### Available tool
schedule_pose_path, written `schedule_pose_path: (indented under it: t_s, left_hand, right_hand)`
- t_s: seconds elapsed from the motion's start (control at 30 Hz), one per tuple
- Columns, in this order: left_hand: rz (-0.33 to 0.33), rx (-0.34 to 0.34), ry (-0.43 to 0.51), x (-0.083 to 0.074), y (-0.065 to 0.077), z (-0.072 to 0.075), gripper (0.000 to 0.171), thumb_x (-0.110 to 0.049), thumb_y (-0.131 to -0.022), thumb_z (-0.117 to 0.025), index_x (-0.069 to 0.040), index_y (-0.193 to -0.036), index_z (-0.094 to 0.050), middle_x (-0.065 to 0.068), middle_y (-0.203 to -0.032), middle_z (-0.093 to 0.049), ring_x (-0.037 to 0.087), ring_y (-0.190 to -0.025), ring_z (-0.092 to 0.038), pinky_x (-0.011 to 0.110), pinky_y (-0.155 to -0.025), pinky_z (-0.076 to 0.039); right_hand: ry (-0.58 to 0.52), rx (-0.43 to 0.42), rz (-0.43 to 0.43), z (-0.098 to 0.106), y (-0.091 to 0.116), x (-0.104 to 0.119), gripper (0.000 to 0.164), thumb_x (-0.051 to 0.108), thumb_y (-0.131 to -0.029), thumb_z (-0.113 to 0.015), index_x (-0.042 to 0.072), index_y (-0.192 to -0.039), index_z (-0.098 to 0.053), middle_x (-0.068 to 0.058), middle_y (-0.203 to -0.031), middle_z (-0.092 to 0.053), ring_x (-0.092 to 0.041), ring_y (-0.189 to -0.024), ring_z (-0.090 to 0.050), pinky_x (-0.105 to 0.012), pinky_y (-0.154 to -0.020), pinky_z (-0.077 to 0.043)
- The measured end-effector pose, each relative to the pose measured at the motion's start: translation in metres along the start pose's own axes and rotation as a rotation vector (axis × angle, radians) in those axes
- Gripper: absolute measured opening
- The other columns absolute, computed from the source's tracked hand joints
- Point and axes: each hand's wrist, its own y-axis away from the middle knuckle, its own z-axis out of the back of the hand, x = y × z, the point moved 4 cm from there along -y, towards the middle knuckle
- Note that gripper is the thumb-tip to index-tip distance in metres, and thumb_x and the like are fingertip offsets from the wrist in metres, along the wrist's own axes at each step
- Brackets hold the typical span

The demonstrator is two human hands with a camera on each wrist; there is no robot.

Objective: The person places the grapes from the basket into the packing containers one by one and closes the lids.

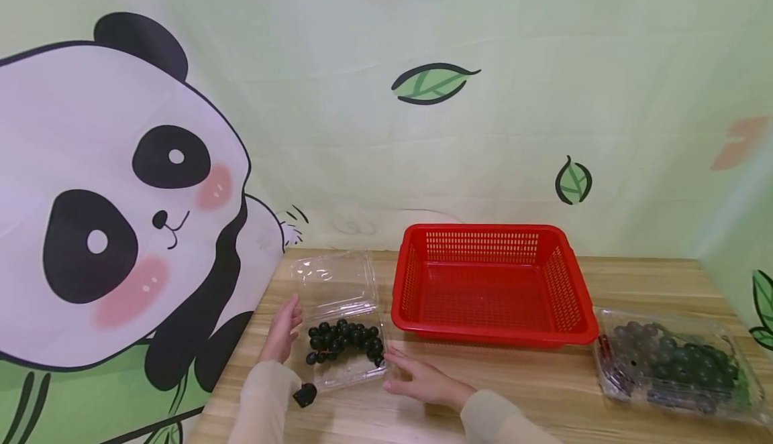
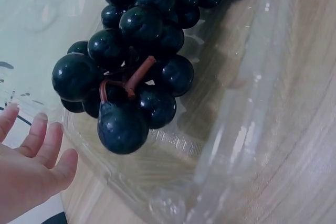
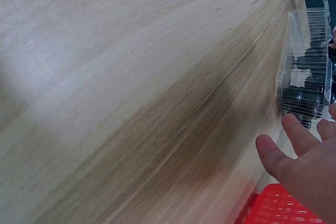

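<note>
A bunch of dark grapes (image 1: 344, 340) lies in a clear plastic clamshell box (image 1: 353, 377), whose lid (image 1: 335, 280) is folded back toward the wall. At the box's left side is my left hand (image 1: 282, 330), its fingers loosely extended beside the wall of the box. My right hand (image 1: 423, 377) is at the opposite side, fingers spread and fingertips right at the box's edge. Seen from the left wrist, the grapes (image 2: 142, 19) show a brown stem, and the left hand (image 2: 34, 163) holds nothing. In the right wrist view, the right hand (image 3: 310, 161) is also free of any object.
A red plastic basket (image 1: 483, 337) stands behind and right of the box. Farther right sits a closed clear box (image 1: 676, 363) with dark and reddish grapes inside. A patterned curtain (image 1: 483, 129) with a panda hangs behind the wooden table (image 1: 652, 273).
</note>
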Motion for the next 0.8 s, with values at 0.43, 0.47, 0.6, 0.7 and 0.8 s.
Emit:
schedule_pose_path:
  t_s: [0.43, 0.47, 0.6, 0.7, 0.8]
  left_hand:
    - [-0.052, 0.089, 0.001, -0.004, 0.015, 0.007, 0.089, -0.067, -0.084, -0.012, 0.005, -0.136, -0.014, 0.028, -0.141, -0.019, 0.041, -0.13, -0.017, 0.059, -0.104, -0.008]
    - [-0.052, 0.091, 0.002, -0.005, 0.016, 0.007, 0.09, -0.068, -0.084, -0.012, 0.006, -0.136, -0.014, 0.028, -0.141, -0.019, 0.041, -0.13, -0.017, 0.058, -0.104, -0.008]
    - [-0.049, 0.101, 0.005, -0.006, 0.019, 0.008, 0.09, -0.067, -0.084, -0.012, 0.007, -0.135, -0.015, 0.028, -0.141, -0.018, 0.042, -0.13, -0.016, 0.058, -0.105, -0.007]
    - [-0.045, 0.112, 0.008, -0.006, 0.02, 0.008, 0.088, -0.065, -0.085, -0.014, 0.007, -0.136, -0.014, 0.028, -0.141, -0.017, 0.041, -0.131, -0.015, 0.058, -0.105, -0.006]
    - [-0.041, 0.12, 0.02, -0.006, 0.021, 0.009, 0.087, -0.064, -0.086, -0.017, 0.007, -0.136, -0.013, 0.028, -0.142, -0.017, 0.041, -0.131, -0.015, 0.057, -0.105, -0.005]
  right_hand:
    - [0.043, 0.0, 0.001, 0.001, -0.001, 0.0, 0.063, 0.044, -0.086, -0.05, 0.012, -0.137, -0.033, -0.006, -0.146, -0.022, -0.029, -0.131, -0.027, -0.051, -0.101, -0.029]
    - [0.048, -0.002, 0.002, 0.001, -0.001, 0.0, 0.062, 0.043, -0.086, -0.05, 0.011, -0.137, -0.033, -0.007, -0.146, -0.022, -0.029, -0.131, -0.027, -0.051, -0.101, -0.029]
    - [0.061, -0.007, 0.008, 0.0, -0.001, 0.0, 0.061, 0.042, -0.086, -0.051, 0.01, -0.136, -0.034, -0.008, -0.146, -0.023, -0.029, -0.131, -0.027, -0.05, -0.102, -0.028]
    - [0.061, -0.01, 0.008, 0.0, -0.002, -0.001, 0.061, 0.041, -0.086, -0.051, 0.011, -0.136, -0.034, -0.008, -0.146, -0.022, -0.029, -0.131, -0.026, -0.05, -0.102, -0.028]
    - [0.058, -0.008, 0.006, 0.0, -0.002, -0.001, 0.061, 0.041, -0.086, -0.051, 0.011, -0.137, -0.033, -0.008, -0.146, -0.022, -0.029, -0.131, -0.026, -0.051, -0.102, -0.028]
